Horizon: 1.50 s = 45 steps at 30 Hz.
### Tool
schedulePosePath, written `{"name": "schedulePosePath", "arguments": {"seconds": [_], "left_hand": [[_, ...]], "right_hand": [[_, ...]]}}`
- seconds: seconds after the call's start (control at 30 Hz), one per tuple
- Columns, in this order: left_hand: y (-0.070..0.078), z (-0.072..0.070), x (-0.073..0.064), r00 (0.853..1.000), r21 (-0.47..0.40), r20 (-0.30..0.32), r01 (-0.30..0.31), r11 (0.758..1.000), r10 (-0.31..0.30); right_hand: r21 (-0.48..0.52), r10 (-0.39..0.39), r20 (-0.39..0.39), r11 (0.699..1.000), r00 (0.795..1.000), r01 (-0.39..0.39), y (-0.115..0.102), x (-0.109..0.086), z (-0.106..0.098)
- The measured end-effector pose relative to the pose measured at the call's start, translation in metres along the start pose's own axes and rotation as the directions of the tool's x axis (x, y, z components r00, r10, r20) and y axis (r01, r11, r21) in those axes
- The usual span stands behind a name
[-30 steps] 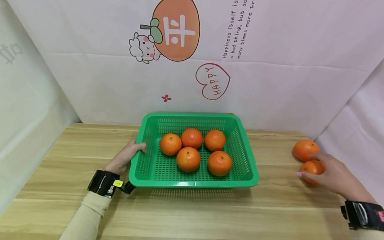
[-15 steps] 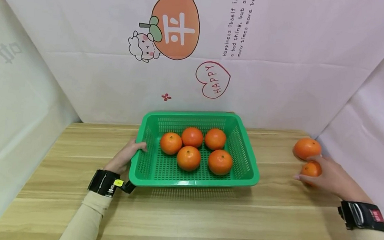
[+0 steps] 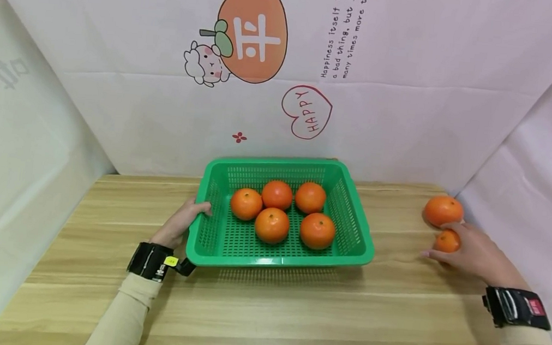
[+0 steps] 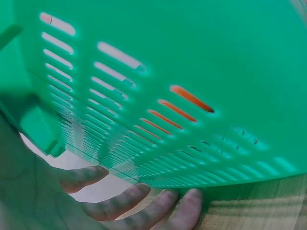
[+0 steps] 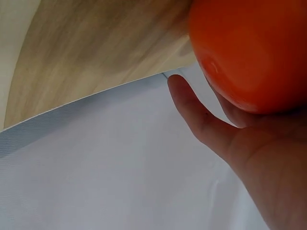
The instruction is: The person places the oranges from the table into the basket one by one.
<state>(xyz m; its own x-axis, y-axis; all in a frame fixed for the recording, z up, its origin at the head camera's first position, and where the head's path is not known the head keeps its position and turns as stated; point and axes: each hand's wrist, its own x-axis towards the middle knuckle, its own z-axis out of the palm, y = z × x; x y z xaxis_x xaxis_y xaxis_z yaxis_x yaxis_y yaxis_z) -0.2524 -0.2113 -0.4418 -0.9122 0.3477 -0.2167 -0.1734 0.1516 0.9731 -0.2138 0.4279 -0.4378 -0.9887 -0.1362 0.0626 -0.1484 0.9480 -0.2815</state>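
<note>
My left hand [image 3: 184, 223] holds the left end of a green plastic basket [image 3: 278, 263], its thumb over the rim. Below, in the left wrist view, the fingers [image 4: 122, 201] lie under the slotted outer side of the basket. Several oranges, one of them a front orange [image 3: 272, 225], sit together inside. At the table's far right, my right hand [image 3: 478, 255] is round a smaller-looking orange [image 3: 447, 241], thumb on the near side and fingers on the far side. Up close, the right wrist view shows a smooth orange [image 5: 254, 52] against the palm. Just behind it sits another orange [image 3: 443, 211].
The wooden table [image 3: 292, 322] ends at a white printed cloth [image 3: 383, 132] at the back. A white cloth side [image 3: 546, 180] rises close beyond the right hand, and another cloth side [image 3: 28, 134] stands on the left.
My right hand has moved slightly left and drawn closer round the near orange, covering more of it. The left hand and basket keep their place; the head view has tilted slightly.
</note>
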Motion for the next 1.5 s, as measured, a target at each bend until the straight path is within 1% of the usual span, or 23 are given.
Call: {"name": "schedulePosePath", "arguments": {"seconds": [0.27,0.47,0.67,0.9,1.17,1.5], "left_hand": [[0.0014,0.0004,-0.0007,1.0,0.005,-0.001,0.003,1.0,-0.003],[0.0011,0.0004,0.0,1.0,0.0,-0.012,0.02,1.0,-0.019],[-0.0011,0.0018,0.0021,1.0,-0.006,-0.003,0.012,1.0,-0.012],[-0.0016,0.0019,0.0031,1.0,-0.012,0.003,0.014,1.0,-0.014],[0.0002,0.001,0.0014,1.0,0.0,0.006,0.003,1.0,-0.003],[-0.0016,0.0007,0.0016,1.0,0.002,0.004,0.011,1.0,-0.011]], "right_hand": [[-0.012,0.024,-0.023,1.0,0.999,-0.025,-0.0017,0.0002,0.0023],[-0.005,0.062,-0.012,0.998,0.998,-0.062,-0.0048,-0.0053,0.0013],[-0.002,0.083,-0.053,0.997,0.995,-0.083,-0.0033,-0.0071,0.005],[0.006,0.092,-0.078,0.996,0.993,-0.092,0.0006,-0.0077,0.0072],[0.006,0.099,-0.085,0.995,0.991,-0.099,0.0005,-0.0075,0.0075],[0.003,0.099,-0.092,0.995,0.991,-0.099,-0.0013,-0.006,0.0096]]}}
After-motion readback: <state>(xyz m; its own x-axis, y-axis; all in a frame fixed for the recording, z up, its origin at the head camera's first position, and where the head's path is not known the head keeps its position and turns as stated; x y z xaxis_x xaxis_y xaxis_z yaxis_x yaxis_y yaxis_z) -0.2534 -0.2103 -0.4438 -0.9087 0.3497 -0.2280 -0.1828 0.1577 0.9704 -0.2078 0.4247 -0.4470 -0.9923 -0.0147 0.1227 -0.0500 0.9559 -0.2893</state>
